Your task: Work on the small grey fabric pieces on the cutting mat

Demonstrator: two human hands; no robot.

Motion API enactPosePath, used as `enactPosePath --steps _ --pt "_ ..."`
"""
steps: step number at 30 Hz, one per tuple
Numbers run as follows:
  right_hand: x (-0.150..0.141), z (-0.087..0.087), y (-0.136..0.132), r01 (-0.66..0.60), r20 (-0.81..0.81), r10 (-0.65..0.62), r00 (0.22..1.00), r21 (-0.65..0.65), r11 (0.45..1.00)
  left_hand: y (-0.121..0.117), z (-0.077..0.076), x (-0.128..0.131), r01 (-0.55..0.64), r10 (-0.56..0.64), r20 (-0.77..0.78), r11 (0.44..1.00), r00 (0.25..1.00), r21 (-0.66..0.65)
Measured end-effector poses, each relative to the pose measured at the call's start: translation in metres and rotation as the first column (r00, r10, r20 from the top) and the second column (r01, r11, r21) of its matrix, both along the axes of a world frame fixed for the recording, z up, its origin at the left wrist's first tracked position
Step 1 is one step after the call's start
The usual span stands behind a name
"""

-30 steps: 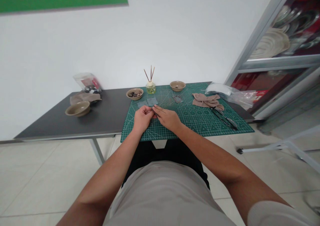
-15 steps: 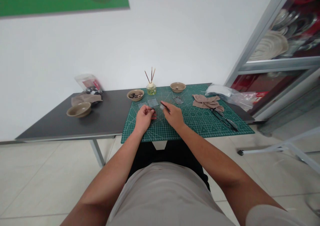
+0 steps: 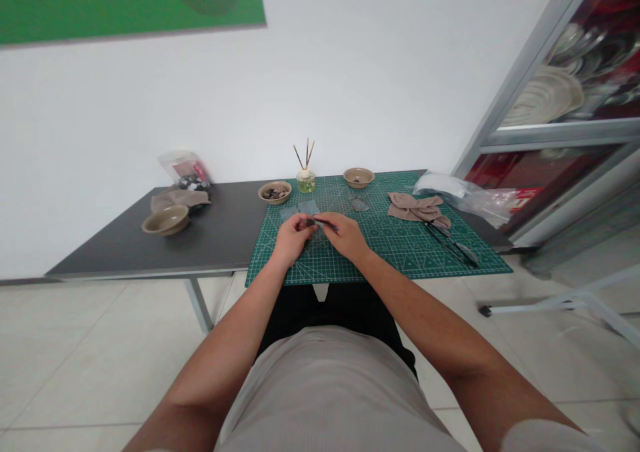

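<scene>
Above the front half of the green cutting mat (image 3: 400, 242), my left hand (image 3: 291, 239) pinches a small dark piece (image 3: 311, 222), its kind too small to tell. Close against it, my right hand (image 3: 347, 235) is closed on a small folded grey sheet (image 3: 319, 224). Fingers hide most of both items. Just beyond my hands, thin grey-blue square sheets (image 3: 309, 207) lie flat on the mat. A small clear bag (image 3: 359, 203) rests farther right.
A tan bowl of dark and brown stones (image 3: 275, 192) stands beside a reed diffuser (image 3: 306, 180). Another tan bowl (image 3: 359, 177) is at the back. Right lie a brown cloth (image 3: 417, 207), black-handled tool (image 3: 453, 244) and plastic bag (image 3: 470, 195). Left are a bowl (image 3: 166, 220) and cloth (image 3: 180, 200).
My right hand has moved left, bringing the folded grey sheet up to the dark piece in my left hand. The view has shifted slightly.
</scene>
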State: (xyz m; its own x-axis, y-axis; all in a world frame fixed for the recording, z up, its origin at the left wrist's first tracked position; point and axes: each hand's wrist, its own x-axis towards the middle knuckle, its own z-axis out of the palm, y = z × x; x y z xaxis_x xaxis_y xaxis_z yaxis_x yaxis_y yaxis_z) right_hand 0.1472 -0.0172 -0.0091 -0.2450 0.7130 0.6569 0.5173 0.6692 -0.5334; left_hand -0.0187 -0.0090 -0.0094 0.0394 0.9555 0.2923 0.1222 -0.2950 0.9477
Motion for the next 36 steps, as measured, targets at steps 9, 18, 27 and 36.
enactPosePath --steps 9,18,27,36 --pt "-0.003 -0.001 0.001 -0.034 0.045 0.033 0.998 0.003 0.999 -0.002 -0.002 0.0 0.0 0.002 -0.047 1.0 0.999 0.027" --pt "0.001 0.001 0.007 0.019 -0.044 -0.025 0.999 -0.134 0.991 -0.005 0.002 0.001 0.041 -0.042 -0.019 0.999 0.999 -0.035" --pt "0.004 0.004 0.004 0.013 -0.098 -0.039 0.994 -0.248 0.969 -0.007 0.001 -0.001 0.015 -0.024 -0.145 0.998 0.989 -0.056" --pt "0.001 0.001 0.005 -0.034 -0.063 0.025 0.998 -0.154 0.988 -0.012 0.009 0.002 -0.026 0.016 -0.222 0.999 0.975 -0.045"
